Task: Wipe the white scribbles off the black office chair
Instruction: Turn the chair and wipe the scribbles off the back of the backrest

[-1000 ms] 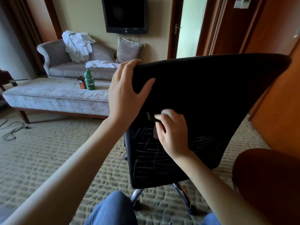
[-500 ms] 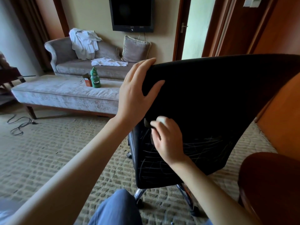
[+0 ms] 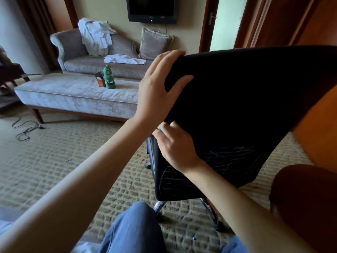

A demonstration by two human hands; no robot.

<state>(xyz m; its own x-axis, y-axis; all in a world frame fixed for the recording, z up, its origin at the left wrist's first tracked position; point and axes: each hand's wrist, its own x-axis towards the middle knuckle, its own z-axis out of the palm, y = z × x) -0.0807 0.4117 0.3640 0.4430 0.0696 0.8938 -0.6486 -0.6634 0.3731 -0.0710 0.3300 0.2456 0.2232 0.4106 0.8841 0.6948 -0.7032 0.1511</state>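
The black office chair [image 3: 246,99] faces away from me, its backrest filling the right half of the view. White scribbles [image 3: 226,157] cover the lower part of the backrest. My left hand [image 3: 160,92] grips the top left corner of the backrest, fingers over the edge and thumb on the back. My right hand [image 3: 176,145] presses a small pale wipe [image 3: 161,127] against the left edge of the backrest, fingers curled round it. Most of the wipe is hidden under the fingers.
A grey chaise sofa [image 3: 76,92] stands behind, with a green bottle [image 3: 109,77], a small orange box [image 3: 100,80] and white clothes [image 3: 96,37] on it. A cable [image 3: 25,128] lies on the carpet. A brown round seat [image 3: 306,201] sits at the right. My knees are below.
My right hand with the wipe has slid left along the backrest to its left edge. The view has shifted left. My left hand keeps its hold on the top corner.
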